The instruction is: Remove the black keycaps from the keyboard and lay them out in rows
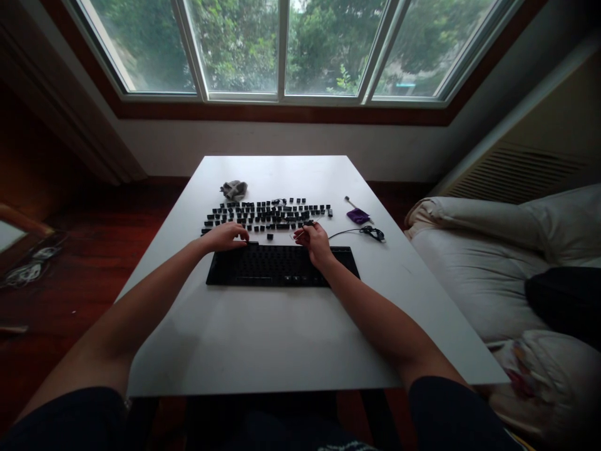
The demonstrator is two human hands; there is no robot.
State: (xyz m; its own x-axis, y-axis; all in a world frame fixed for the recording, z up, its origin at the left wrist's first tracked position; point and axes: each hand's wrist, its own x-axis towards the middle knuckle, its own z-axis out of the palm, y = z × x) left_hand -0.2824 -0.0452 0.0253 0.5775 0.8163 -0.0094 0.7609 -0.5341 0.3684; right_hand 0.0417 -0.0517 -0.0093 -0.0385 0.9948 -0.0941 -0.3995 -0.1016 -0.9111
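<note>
Two bare hands work at a black keyboard lying flat on the near-middle part of the white tabletop. From where I stand, several points resist inspection. The left hand rests at the keyboard's rear left edge, fingers curled down; the fingertips are partly concealed, and I cannot tell whether that grip is closed on anything. The right hand, above the rear edge farther right, has its grip pinched on a thin wire; most of the wire is covered by the fingers, and whether a dark cap at the fingertips is also held cannot be made out. The right hand and forearm mask part of the keyboard's right side.

Condition of the keyboard: dark frame intact where visible, small key mounts exposed across most of the face, individual rows blurred by the low light, a few paler glints along the near edge.

Behind it, many loose black keys stand in rough rows, legends too small to read. A crumpled grey cloth lies beyond them; a purple cloth and a coiled black cable lie to the right.
</note>
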